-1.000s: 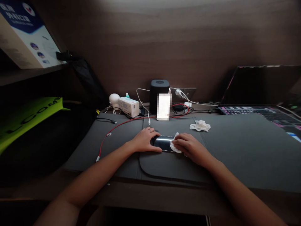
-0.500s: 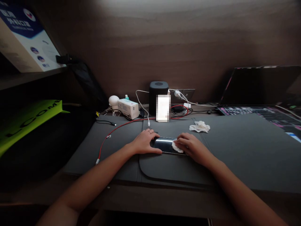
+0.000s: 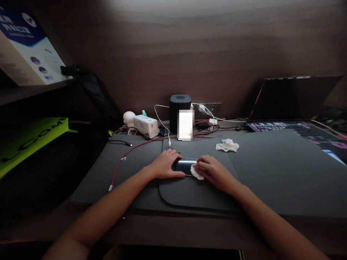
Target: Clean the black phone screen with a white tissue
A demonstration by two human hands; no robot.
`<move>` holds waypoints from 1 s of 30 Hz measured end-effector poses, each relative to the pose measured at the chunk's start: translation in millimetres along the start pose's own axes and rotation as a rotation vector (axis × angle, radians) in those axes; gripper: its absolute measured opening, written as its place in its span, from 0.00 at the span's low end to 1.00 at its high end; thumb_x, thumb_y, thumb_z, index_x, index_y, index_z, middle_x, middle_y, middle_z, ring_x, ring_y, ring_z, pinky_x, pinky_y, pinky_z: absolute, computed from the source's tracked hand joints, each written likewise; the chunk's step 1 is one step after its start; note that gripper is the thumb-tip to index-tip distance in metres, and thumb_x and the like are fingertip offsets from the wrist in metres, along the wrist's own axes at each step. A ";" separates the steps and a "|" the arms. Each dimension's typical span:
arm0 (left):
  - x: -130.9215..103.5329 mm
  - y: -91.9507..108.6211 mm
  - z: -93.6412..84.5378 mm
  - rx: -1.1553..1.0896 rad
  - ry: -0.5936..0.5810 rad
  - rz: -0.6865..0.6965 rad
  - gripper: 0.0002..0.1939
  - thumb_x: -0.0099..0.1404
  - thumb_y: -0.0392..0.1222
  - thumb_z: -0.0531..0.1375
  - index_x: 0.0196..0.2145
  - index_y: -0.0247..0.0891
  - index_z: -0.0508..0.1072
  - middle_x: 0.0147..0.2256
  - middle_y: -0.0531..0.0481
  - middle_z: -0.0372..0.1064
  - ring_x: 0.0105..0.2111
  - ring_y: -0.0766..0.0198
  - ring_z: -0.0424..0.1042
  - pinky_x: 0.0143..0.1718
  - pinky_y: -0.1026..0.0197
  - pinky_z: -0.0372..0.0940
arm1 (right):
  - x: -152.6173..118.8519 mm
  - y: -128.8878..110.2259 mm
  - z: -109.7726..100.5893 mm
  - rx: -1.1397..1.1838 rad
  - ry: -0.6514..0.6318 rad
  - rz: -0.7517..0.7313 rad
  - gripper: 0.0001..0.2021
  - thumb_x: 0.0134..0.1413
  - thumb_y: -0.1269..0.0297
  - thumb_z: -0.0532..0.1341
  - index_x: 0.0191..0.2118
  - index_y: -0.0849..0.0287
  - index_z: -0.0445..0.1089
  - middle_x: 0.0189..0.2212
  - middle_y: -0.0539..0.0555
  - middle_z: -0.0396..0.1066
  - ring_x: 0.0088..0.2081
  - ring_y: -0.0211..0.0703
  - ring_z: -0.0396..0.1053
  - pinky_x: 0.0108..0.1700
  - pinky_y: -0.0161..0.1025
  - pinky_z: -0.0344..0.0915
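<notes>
The smartphone [image 3: 183, 167] is lying on the gray mat [image 3: 199, 196]; the left hand [image 3: 166, 164] is clasping 1 end, and the right hand [image 3: 214, 171] is pinching a crumpled tissue [image 3: 197, 174] against the screen [image 3: 186, 164].

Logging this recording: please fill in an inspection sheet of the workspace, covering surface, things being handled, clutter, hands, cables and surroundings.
Surface: grey desk mat, a rounded-corner section beneath the handled things.
Things being handled: smartphone, flat, screen up; white tissue against its right part.
Clutter: second crumpled tissue on the mat; white box behind the mat.
Hands: left hand steadies the smartphone's left end between thumb and fingers; right hand pinches the white tissue.
Cables: red cable crosses the mat's left part; white plug and black plug lie loose.
Surroundings: open laptop at right, screen dark; surgical mask box on the left shelf.
</notes>
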State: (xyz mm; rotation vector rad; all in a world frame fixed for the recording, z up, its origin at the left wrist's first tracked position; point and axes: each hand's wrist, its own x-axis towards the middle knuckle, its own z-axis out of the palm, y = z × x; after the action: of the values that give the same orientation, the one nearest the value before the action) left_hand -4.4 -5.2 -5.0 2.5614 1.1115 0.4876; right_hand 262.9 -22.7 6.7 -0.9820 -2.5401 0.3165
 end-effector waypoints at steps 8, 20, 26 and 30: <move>-0.3 -1.3 1.6 0.010 0.010 0.009 0.32 0.55 0.64 0.66 0.50 0.39 0.70 0.44 0.44 0.67 0.46 0.51 0.66 0.50 0.50 0.63 | 0.2 0.7 -1.4 -0.046 0.003 0.024 0.14 0.69 0.59 0.51 0.36 0.57 0.70 0.35 0.58 0.68 0.36 0.48 0.66 0.39 0.43 0.65; -0.5 -2.1 2.0 -0.013 0.009 -0.013 0.34 0.54 0.65 0.67 0.51 0.39 0.72 0.45 0.43 0.67 0.48 0.50 0.67 0.51 0.51 0.63 | -1.2 0.8 -4.6 -0.025 0.039 0.058 0.10 0.68 0.63 0.53 0.40 0.56 0.71 0.40 0.60 0.72 0.43 0.52 0.67 0.45 0.48 0.67; -0.6 -2.8 2.6 -0.004 0.009 -0.015 0.34 0.55 0.65 0.66 0.51 0.40 0.71 0.46 0.43 0.67 0.48 0.50 0.66 0.51 0.51 0.64 | -1.2 -0.7 -1.7 -0.044 0.036 0.065 0.10 0.68 0.62 0.53 0.40 0.56 0.71 0.40 0.60 0.70 0.42 0.51 0.67 0.44 0.46 0.67; -0.3 -3.2 3.3 0.002 0.013 -0.008 0.33 0.55 0.65 0.66 0.51 0.40 0.71 0.45 0.44 0.67 0.48 0.50 0.66 0.52 0.50 0.63 | 0.7 -3.6 1.0 -0.024 0.008 0.032 0.11 0.69 0.62 0.51 0.40 0.57 0.70 0.40 0.60 0.69 0.42 0.50 0.66 0.44 0.45 0.66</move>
State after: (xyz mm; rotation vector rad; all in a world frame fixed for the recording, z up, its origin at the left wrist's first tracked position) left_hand -5.2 -3.8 -9.3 2.5577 1.1272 0.5026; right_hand 259.9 -24.9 7.3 -1.0319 -2.5286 0.2909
